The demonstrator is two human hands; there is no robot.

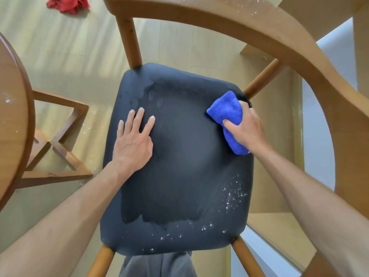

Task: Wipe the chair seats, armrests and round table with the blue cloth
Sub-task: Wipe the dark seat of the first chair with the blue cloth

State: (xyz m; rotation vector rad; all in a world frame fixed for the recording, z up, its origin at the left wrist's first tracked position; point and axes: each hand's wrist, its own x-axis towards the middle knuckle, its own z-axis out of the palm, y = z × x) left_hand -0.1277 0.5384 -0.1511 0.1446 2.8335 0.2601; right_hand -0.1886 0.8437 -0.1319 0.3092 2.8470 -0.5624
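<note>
Where crumbs (232, 198) lie, red rag (67, 4) beyond.

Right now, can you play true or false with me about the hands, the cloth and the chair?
1. The right hand grips the blue cloth. True.
2. The left hand holds a red cloth. False: it lies flat on the dark chair seat with straight fingers; the red cloth lies on the floor.
3. White specks show on the seat near its front right corner. True.
4. The blue cloth is on the round table. False: it is at the seat's back right edge; the round table is off to the left.
5. The wooden armrest is dusty with pale specks. True.
</note>
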